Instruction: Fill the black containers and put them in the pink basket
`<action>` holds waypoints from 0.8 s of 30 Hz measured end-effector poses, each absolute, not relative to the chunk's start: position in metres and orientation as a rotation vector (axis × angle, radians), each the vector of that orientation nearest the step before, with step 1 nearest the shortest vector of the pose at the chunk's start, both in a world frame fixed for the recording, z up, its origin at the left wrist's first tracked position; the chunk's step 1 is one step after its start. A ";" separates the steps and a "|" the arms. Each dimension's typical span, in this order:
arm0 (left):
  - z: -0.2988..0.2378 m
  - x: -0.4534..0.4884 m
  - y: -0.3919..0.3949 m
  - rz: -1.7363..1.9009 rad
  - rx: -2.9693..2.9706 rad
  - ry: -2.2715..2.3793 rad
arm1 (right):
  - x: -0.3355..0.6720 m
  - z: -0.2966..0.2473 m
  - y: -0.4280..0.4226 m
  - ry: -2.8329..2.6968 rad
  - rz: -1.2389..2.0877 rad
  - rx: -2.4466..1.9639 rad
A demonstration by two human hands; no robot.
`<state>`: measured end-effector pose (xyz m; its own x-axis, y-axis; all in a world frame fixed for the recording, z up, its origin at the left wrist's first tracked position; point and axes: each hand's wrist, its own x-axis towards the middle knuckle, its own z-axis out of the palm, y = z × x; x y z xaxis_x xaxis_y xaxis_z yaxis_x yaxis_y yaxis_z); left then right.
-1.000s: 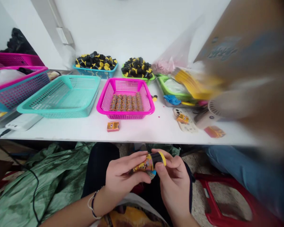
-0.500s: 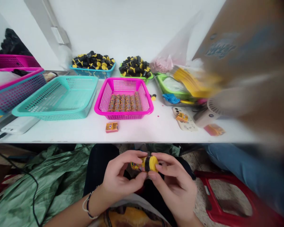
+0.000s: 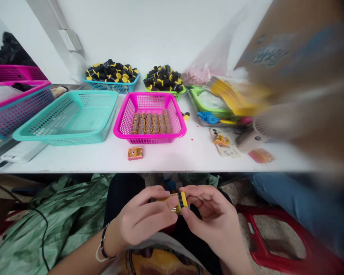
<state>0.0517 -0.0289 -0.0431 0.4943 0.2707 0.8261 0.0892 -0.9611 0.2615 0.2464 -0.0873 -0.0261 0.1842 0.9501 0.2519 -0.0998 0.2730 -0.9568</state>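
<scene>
Jar (image 3: 176, 201), small and labelled, with a yellow end, sat between the person's two hands above the lap, just below the edge of the table (image 3: 74, 165). The left hand (image 3: 145, 214) had a closed grip on the jar's body, and the right hand (image 3: 213, 217) had a closed grip on its yellow end. At 12 o'clock from the hands, a pink basket (image 3: 125, 130) held rows of labelled jars (image 3: 149, 124), with a small orange box (image 3: 135, 153) just in front of it. Behind that, a blue basket (image 3: 111, 88) and a green basket (image 3: 173, 93) held black-and-yellow caps (image 3: 111, 70). A teal basket (image 3: 71, 134) stood at 11 o'clock, and a red stool (image 3: 263, 236) stood at 3 o'clock.
</scene>
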 end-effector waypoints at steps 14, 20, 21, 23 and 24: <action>-0.042 0.050 -0.025 1.449 2.692 0.183 | 0.261 -0.023 -0.092 -1.248 0.976 -1.064; -0.047 0.058 -0.029 1.443 2.454 0.300 | 0.259 -0.030 -0.082 -1.260 0.919 -1.026; -0.047 0.063 -0.031 1.469 2.301 0.414 | 0.258 -0.032 -0.081 -1.281 0.854 -1.032; -0.048 0.074 -0.034 1.538 1.928 0.621 | 0.256 -0.036 -0.079 -1.378 0.702 -1.036; -0.047 0.079 -0.034 1.572 1.746 0.665 | 0.255 -0.038 -0.079 -1.458 0.629 -1.036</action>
<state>0.0794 -0.0344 -0.0469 0.1371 0.7586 0.6370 -0.0710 -0.6339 0.7702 0.2553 -0.0791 -0.0377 0.0746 0.8686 0.4898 0.2398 0.4611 -0.8543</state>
